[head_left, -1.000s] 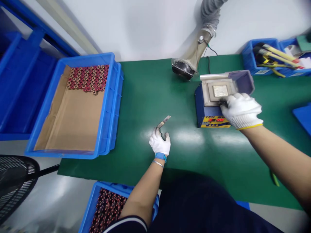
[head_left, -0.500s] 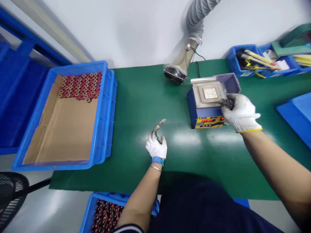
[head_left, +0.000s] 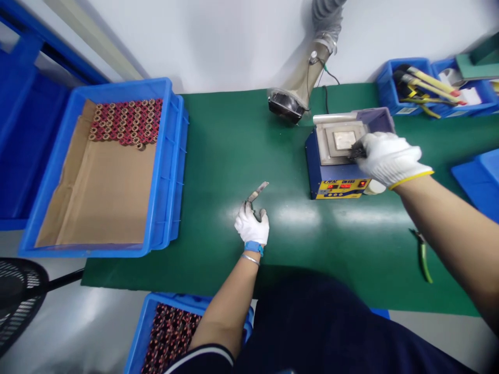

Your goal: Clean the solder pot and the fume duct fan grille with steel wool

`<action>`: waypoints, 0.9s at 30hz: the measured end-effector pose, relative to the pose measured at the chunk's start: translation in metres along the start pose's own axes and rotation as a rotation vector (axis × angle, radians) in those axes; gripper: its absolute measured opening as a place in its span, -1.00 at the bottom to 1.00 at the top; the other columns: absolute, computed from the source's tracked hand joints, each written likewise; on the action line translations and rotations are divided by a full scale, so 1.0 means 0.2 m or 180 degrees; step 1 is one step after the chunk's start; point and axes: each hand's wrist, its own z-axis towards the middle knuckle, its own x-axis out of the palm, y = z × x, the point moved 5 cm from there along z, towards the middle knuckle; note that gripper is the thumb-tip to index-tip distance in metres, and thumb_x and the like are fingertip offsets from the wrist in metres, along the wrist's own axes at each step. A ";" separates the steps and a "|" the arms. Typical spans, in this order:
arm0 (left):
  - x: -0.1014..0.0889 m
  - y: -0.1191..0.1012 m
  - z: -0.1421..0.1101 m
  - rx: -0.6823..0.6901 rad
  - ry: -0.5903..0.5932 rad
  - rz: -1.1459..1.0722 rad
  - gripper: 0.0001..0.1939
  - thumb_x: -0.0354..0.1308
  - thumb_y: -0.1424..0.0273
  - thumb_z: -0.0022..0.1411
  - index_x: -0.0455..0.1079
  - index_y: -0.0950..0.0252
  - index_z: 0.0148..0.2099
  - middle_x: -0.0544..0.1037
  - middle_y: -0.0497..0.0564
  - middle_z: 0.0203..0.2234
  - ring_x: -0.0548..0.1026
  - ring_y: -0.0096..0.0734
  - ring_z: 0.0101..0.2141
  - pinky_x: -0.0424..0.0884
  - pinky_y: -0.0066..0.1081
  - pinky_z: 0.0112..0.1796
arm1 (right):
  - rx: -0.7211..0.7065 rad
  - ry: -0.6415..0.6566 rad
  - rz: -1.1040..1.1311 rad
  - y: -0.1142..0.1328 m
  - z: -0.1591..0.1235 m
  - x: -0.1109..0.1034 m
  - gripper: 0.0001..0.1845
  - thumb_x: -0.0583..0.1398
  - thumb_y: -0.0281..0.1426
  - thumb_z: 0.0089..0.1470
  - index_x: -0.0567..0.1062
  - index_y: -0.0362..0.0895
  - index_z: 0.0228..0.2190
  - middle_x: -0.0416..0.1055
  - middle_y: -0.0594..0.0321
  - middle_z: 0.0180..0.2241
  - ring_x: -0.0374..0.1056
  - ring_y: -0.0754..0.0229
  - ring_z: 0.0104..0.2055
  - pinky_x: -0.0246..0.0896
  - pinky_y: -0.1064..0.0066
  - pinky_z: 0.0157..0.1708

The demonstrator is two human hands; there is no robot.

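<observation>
My gloved left hand (head_left: pixel 252 225) rests on the green mat (head_left: pixel 234 156) and grips a flat metal blade (head_left: pixel 258 191) that points up and to the right. Over the right edge of the blue solder pot (head_left: pixel 336 171), my gloved right hand (head_left: pixel 390 157) is closed on a small dark part (head_left: pixel 356 151). That part sits just beside the pot's silvery square bath (head_left: pixel 344 139).
A fume hose nozzle (head_left: pixel 286 106) hangs behind the pot. A large blue bin (head_left: pixel 171 156) with cardboard and red-copper coils stands at the left. Another bin of coils (head_left: pixel 171 332) is near my lap. Green-handled cutters (head_left: pixel 424 255) lie at the right. Tool bins (head_left: pixel 390 88) stand back right.
My right hand has lifted the dark part from the pot's front right corner back towards the bath. The left hand has hardly moved. The camera has shifted.
</observation>
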 end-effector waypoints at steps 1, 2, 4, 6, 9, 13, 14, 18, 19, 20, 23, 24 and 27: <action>0.00 0.00 0.00 -0.0015 -0.0001 -0.0006 -0.37 0.23 0.18 0.29 0.35 0.33 0.32 0.41 0.24 0.28 0.43 0.06 0.18 0.37 -0.02 0.16 | -0.0057 0.0051 -0.0043 0.03 0.01 -0.01 -0.59 0.17 -0.18 0.23 0.46 -0.02 0.07 0.42 0.01 0.06 0.39 -0.17 0.07 0.38 -0.11 -0.09; 0.00 0.00 0.00 -0.0032 0.0003 -0.0007 -0.37 0.23 0.18 0.29 0.35 0.32 0.33 0.41 0.24 0.29 0.42 0.06 0.19 0.37 -0.02 0.16 | -0.0123 0.0095 -0.0084 0.05 0.02 -0.03 -0.58 0.19 -0.17 0.22 0.47 -0.04 0.06 0.43 -0.02 0.05 0.39 -0.18 0.05 0.38 -0.11 -0.09; 0.01 0.00 -0.01 -0.0058 0.0032 0.0007 -0.37 0.22 0.16 0.30 0.35 0.32 0.33 0.40 0.25 0.29 0.41 0.06 0.20 0.37 -0.03 0.17 | -0.0243 0.0150 -0.0155 0.09 0.03 -0.05 -0.58 0.21 -0.16 0.22 0.49 -0.08 0.04 0.43 -0.08 0.01 0.40 -0.19 0.03 0.38 -0.09 -0.09; 0.01 0.00 -0.01 -0.0069 0.0090 0.0022 -0.37 0.21 0.15 0.31 0.34 0.32 0.34 0.39 0.27 0.29 0.40 0.05 0.21 0.36 -0.03 0.17 | -0.0274 0.0188 -0.0216 0.09 0.03 -0.05 -0.59 0.21 -0.17 0.22 0.50 -0.08 0.04 0.43 -0.10 0.00 0.41 -0.19 0.02 0.37 -0.06 -0.10; 0.01 0.00 -0.01 -0.0061 0.0132 0.0017 -0.36 0.22 0.15 0.31 0.34 0.33 0.34 0.38 0.28 0.30 0.40 0.05 0.21 0.36 -0.05 0.17 | -0.0205 0.0179 -0.0332 0.09 0.02 -0.06 -0.58 0.20 -0.21 0.20 0.48 -0.10 0.05 0.43 -0.13 -0.01 0.41 -0.20 0.00 0.38 -0.01 -0.12; 0.01 0.00 0.00 -0.0068 0.0088 -0.0012 -0.36 0.23 0.16 0.30 0.35 0.34 0.33 0.39 0.26 0.30 0.41 0.04 0.20 0.36 -0.07 0.16 | -0.0302 0.0177 -0.0418 0.16 -0.03 -0.08 -0.57 0.13 -0.23 0.24 0.46 -0.17 0.07 0.40 -0.21 -0.05 0.40 -0.19 -0.03 0.35 0.04 -0.16; 0.01 -0.01 0.00 -0.0067 0.0077 -0.0017 -0.36 0.24 0.17 0.29 0.35 0.34 0.33 0.39 0.25 0.30 0.41 0.03 0.20 0.36 -0.08 0.16 | -0.0326 0.0191 -0.0417 0.17 -0.04 -0.08 -0.57 0.11 -0.24 0.25 0.46 -0.17 0.07 0.40 -0.21 -0.04 0.40 -0.18 -0.03 0.35 0.05 -0.16; 0.00 -0.01 0.00 -0.0034 0.0041 -0.0037 -0.38 0.22 0.18 0.30 0.36 0.36 0.31 0.42 0.24 0.28 0.42 0.03 0.19 0.37 -0.08 0.16 | -0.0126 0.0033 -0.0204 0.04 -0.07 -0.04 -0.59 0.15 -0.22 0.21 0.51 -0.08 0.04 0.42 -0.12 0.03 0.38 -0.19 0.02 0.35 0.01 -0.14; 0.00 -0.01 0.00 -0.0034 0.0031 -0.0043 -0.38 0.22 0.18 0.30 0.36 0.36 0.31 0.42 0.24 0.28 0.43 0.03 0.18 0.37 -0.07 0.16 | 0.0045 -0.0100 0.0026 -0.03 -0.07 -0.02 -0.61 0.19 -0.21 0.17 0.54 -0.05 0.00 0.44 -0.06 0.03 0.39 -0.18 0.03 0.36 0.00 -0.11; 0.00 -0.01 0.00 -0.0036 0.0029 -0.0047 -0.38 0.22 0.17 0.30 0.36 0.35 0.31 0.42 0.24 0.28 0.43 0.03 0.18 0.36 -0.06 0.16 | 0.0270 -0.0259 0.0379 -0.11 -0.07 0.01 -0.62 0.23 -0.21 0.13 0.57 -0.03 -0.03 0.48 0.00 0.00 0.41 -0.13 0.01 0.36 0.02 -0.08; 0.00 0.00 0.00 -0.0052 0.0059 -0.0039 -0.37 0.23 0.16 0.30 0.35 0.35 0.32 0.41 0.27 0.28 0.44 0.04 0.17 0.37 -0.04 0.16 | 0.0957 -0.0652 0.1898 -0.31 -0.06 0.11 -0.51 0.31 -0.30 0.01 0.58 -0.11 0.02 0.55 0.08 -0.11 0.48 0.08 -0.16 0.42 0.22 -0.09; 0.00 0.01 0.00 -0.0045 0.0066 -0.0028 -0.37 0.22 0.16 0.30 0.34 0.35 0.32 0.41 0.28 0.28 0.43 0.04 0.17 0.37 -0.04 0.16 | 0.1075 -0.0706 0.2343 -0.33 -0.05 0.14 -0.46 0.31 -0.33 -0.01 0.56 -0.17 0.05 0.56 0.07 -0.13 0.48 0.14 -0.20 0.43 0.29 -0.12; 0.00 0.01 0.01 0.0018 0.0014 0.0025 -0.38 0.20 0.17 0.31 0.34 0.35 0.32 0.42 0.29 0.26 0.44 0.05 0.17 0.39 -0.04 0.13 | 0.1077 -0.0611 0.2797 -0.30 0.02 0.18 -0.45 0.33 -0.36 -0.03 0.56 -0.19 0.04 0.57 0.10 -0.12 0.47 0.21 -0.20 0.41 0.36 -0.08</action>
